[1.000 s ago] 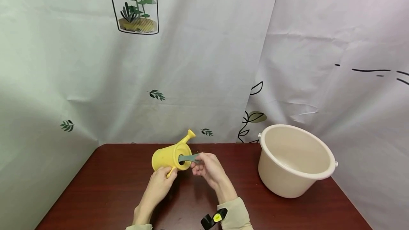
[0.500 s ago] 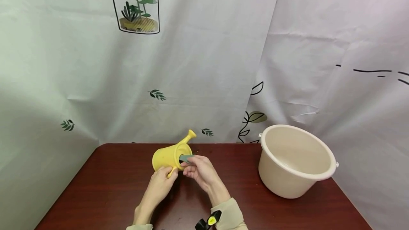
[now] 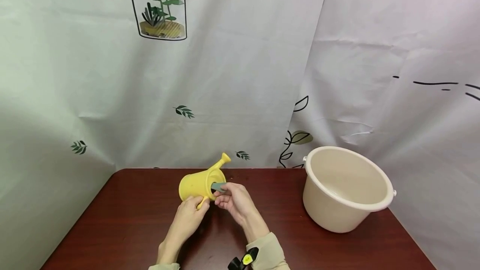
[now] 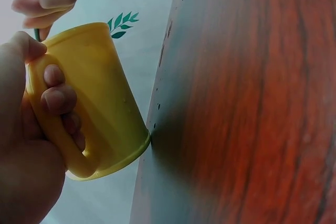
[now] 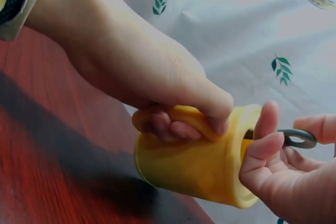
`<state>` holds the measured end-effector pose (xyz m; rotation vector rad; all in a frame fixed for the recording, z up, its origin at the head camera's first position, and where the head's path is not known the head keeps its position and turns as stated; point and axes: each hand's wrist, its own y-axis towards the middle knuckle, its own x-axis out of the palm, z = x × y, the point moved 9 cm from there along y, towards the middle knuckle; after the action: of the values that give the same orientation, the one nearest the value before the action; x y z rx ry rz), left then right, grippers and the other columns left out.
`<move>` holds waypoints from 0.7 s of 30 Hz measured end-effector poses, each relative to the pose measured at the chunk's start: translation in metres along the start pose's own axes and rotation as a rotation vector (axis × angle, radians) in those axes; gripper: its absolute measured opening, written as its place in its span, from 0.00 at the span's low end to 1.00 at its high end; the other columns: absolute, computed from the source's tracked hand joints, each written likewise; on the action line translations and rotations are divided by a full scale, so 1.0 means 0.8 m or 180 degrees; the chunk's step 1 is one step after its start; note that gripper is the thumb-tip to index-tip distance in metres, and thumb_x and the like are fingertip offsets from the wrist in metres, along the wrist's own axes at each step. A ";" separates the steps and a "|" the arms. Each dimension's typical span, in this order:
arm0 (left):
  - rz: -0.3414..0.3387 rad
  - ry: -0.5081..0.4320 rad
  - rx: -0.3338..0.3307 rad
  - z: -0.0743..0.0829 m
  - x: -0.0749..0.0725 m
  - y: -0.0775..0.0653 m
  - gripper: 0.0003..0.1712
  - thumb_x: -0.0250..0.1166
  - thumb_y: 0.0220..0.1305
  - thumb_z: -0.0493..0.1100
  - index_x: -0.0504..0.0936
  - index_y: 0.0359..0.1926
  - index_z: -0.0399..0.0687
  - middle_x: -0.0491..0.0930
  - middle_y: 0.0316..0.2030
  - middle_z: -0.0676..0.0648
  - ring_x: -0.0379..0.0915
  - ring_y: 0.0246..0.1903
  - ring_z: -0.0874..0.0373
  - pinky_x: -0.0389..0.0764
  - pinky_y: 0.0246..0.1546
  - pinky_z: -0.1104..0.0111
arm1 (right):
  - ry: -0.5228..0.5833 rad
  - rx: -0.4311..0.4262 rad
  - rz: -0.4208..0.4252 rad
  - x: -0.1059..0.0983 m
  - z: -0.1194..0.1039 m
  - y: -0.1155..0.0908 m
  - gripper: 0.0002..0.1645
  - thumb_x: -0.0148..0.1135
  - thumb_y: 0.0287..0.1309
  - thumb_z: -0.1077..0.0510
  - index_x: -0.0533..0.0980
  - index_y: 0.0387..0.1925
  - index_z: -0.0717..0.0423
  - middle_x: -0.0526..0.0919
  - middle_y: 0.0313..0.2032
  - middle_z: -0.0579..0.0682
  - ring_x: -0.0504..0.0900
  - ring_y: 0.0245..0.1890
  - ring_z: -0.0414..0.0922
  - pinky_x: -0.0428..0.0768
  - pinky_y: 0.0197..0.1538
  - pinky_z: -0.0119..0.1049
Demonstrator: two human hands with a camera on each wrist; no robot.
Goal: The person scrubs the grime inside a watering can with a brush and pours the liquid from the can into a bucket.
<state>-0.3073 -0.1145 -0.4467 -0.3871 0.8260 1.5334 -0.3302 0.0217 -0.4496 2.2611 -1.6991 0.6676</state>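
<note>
A yellow watering can [image 3: 194, 186] is tilted on its side above the table, its mouth facing right and its spout pointing up and back. My left hand [image 3: 187, 216] grips the can's handle, fingers curled through the loop in the left wrist view. My right hand [image 3: 237, 204] pinches a grey-green tool handle [image 5: 287, 131] with a hole in its end. The tool reaches into the can's mouth; its head is hidden inside, so its kind does not show.
A large cream bucket [image 3: 330, 213] stands on the right of the dark red-brown table [image 3: 123, 220]. Behind the table hangs a pale curtain [image 3: 240, 74] with printed plants.
My right hand has moved left toward the can, pushing the grey-green tool deeper into its mouth; over the last half second it barely shifts. The left hand and can stay nearly still.
</note>
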 end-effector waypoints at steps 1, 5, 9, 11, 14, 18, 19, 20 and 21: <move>0.0006 0.0003 -0.0001 0.000 0.000 0.000 0.23 0.61 0.66 0.45 0.64 0.16 0.52 0.62 0.20 0.52 0.60 0.23 0.60 0.64 0.26 0.67 | -0.0034 -0.0001 0.0014 -0.001 -0.001 0.000 0.11 0.51 0.60 0.63 0.72 0.40 0.68 0.78 0.26 0.54 0.76 0.19 0.41 0.78 0.30 0.33; 0.0034 0.0014 0.0030 0.001 -0.001 0.000 0.23 0.61 0.66 0.44 0.63 0.16 0.52 0.62 0.20 0.52 0.60 0.23 0.60 0.64 0.26 0.67 | -0.0142 -0.0014 0.0080 -0.007 -0.007 -0.001 0.11 0.51 0.62 0.60 0.73 0.36 0.66 0.77 0.24 0.53 0.76 0.18 0.41 0.78 0.29 0.33; 0.0093 0.0022 0.0103 0.004 -0.002 0.001 0.23 0.62 0.65 0.44 0.63 0.15 0.53 0.62 0.20 0.53 0.61 0.22 0.60 0.64 0.25 0.67 | -0.0225 -0.0065 0.0111 -0.011 -0.015 -0.002 0.13 0.49 0.64 0.59 0.75 0.34 0.66 0.77 0.22 0.52 0.75 0.16 0.40 0.77 0.26 0.32; 0.0094 0.0011 0.0109 0.004 -0.002 0.001 0.24 0.62 0.66 0.44 0.63 0.15 0.53 0.62 0.19 0.53 0.60 0.22 0.60 0.64 0.25 0.67 | -0.0289 -0.0081 0.0124 -0.012 -0.018 -0.003 0.13 0.48 0.65 0.59 0.75 0.34 0.66 0.76 0.22 0.51 0.75 0.15 0.40 0.76 0.25 0.31; 0.0095 -0.0008 0.0090 0.002 -0.002 0.001 0.24 0.61 0.66 0.45 0.63 0.15 0.53 0.61 0.19 0.53 0.60 0.22 0.61 0.64 0.24 0.68 | -0.0402 -0.0089 0.0153 -0.014 -0.022 -0.004 0.13 0.48 0.65 0.60 0.74 0.34 0.67 0.76 0.22 0.52 0.75 0.15 0.40 0.75 0.24 0.30; 0.0150 -0.0046 0.0071 0.000 -0.005 0.000 0.24 0.61 0.67 0.45 0.62 0.16 0.54 0.61 0.19 0.53 0.60 0.22 0.61 0.63 0.24 0.68 | -0.0673 -0.0148 0.0169 -0.011 -0.030 -0.008 0.14 0.47 0.65 0.61 0.74 0.36 0.70 0.76 0.22 0.52 0.76 0.15 0.40 0.73 0.23 0.29; 0.0164 -0.0056 0.0063 -0.001 -0.006 0.000 0.24 0.61 0.67 0.45 0.62 0.16 0.54 0.61 0.19 0.53 0.60 0.22 0.61 0.63 0.24 0.68 | -0.0746 -0.0170 0.0162 -0.010 -0.032 -0.009 0.14 0.47 0.65 0.62 0.74 0.37 0.71 0.76 0.22 0.51 0.76 0.15 0.40 0.72 0.23 0.29; 0.0174 -0.0062 0.0058 -0.001 -0.006 0.000 0.24 0.60 0.67 0.45 0.62 0.16 0.54 0.61 0.19 0.53 0.60 0.22 0.61 0.63 0.24 0.68 | -0.0812 -0.0191 0.0153 -0.009 -0.034 -0.010 0.14 0.47 0.65 0.62 0.74 0.37 0.72 0.76 0.22 0.51 0.77 0.15 0.40 0.72 0.23 0.28; 0.0180 -0.0069 0.0056 -0.002 -0.007 0.001 0.24 0.60 0.67 0.45 0.62 0.16 0.54 0.61 0.19 0.53 0.60 0.22 0.61 0.63 0.24 0.68 | -0.0873 -0.0208 0.0137 -0.007 -0.035 -0.011 0.15 0.47 0.65 0.62 0.74 0.38 0.73 0.76 0.21 0.51 0.77 0.16 0.40 0.72 0.23 0.28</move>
<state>-0.3071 -0.1193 -0.4437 -0.3361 0.8391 1.5789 -0.3295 0.0418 -0.4271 2.3644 -1.8640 0.3146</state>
